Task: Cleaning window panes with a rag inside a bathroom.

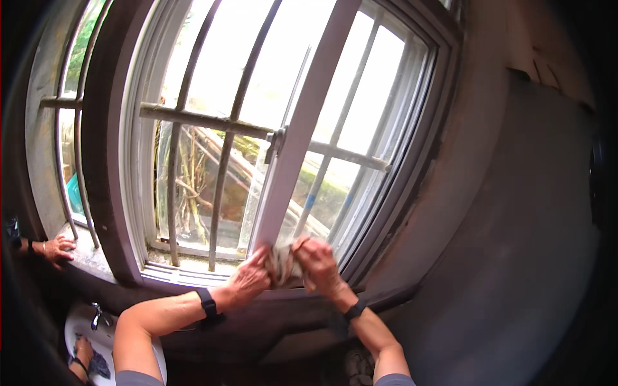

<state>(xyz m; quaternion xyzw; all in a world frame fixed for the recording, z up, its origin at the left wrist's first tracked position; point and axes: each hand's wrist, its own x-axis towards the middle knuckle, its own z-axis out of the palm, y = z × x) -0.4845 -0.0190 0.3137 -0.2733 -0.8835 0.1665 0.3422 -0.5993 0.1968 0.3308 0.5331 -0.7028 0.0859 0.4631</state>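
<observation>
A crumpled light cloth [285, 265] is at the bottom of the sliding window frame [301, 111], against the lower corner of its pane. My right hand [316, 263] grips the cloth from the right, fingers bent over it. At the cloth's left edge is my left hand [251, 280], near the foot of the upright frame bar; whether its fingers hold the cloth or the frame is unclear. Both wrists wear black bands. A window latch [275, 144] sits on the upright bar above. Blur hides the cloth's exact contact.
Metal bars [222, 193] stand behind the window opening. At lower left another person's hand [83, 350] is on a dark cloth [99, 364] in a white washbasin [72, 328] with a chrome faucet [96, 316]. Another hand [59, 248] rests on the left sill. A grey wall [512, 217] stands right.
</observation>
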